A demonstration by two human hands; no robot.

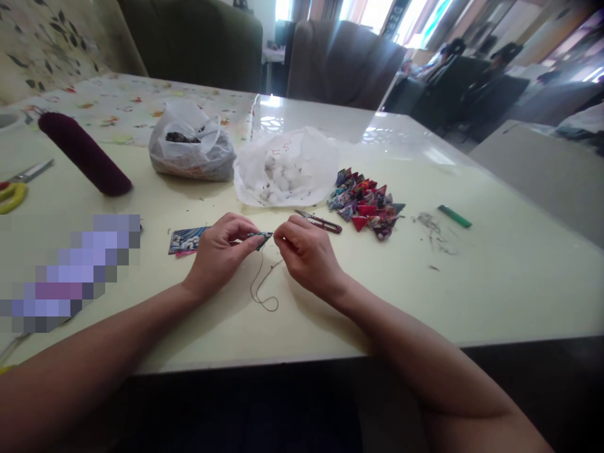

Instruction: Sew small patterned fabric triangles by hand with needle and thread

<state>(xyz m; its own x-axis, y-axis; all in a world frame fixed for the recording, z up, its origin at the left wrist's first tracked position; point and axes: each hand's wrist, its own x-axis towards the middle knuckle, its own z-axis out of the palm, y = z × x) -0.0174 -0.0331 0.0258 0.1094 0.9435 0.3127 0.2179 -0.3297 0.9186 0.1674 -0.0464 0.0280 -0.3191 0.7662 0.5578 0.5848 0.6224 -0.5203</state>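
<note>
Between the thumb and fingers of my left hand [221, 248] is a small folded piece of dark patterned fabric [262, 239]. My right hand [306, 251] is closed in a pinch right at the fabric's tip; what its fingertips grip is too small to make out. A thin dark thread [257, 296] hangs below both hands and curls into a loop on the table. Under and beside my left hand lie blue patterned fabric pieces [186, 240], with a bit of pink showing beneath. Thread snips [323, 222] rest just behind my right hand.
Stuffed fabric triangles [365, 204] are heaped at the right, near a green stick-like object [454, 216] and thread scraps [434, 233]. Behind stand a bag of white stuffing [285, 176] and another plastic bag [189, 154]. Leftward lie a maroon cylinder [85, 154], scissors [19, 189] and a blurred-out object [75, 274].
</note>
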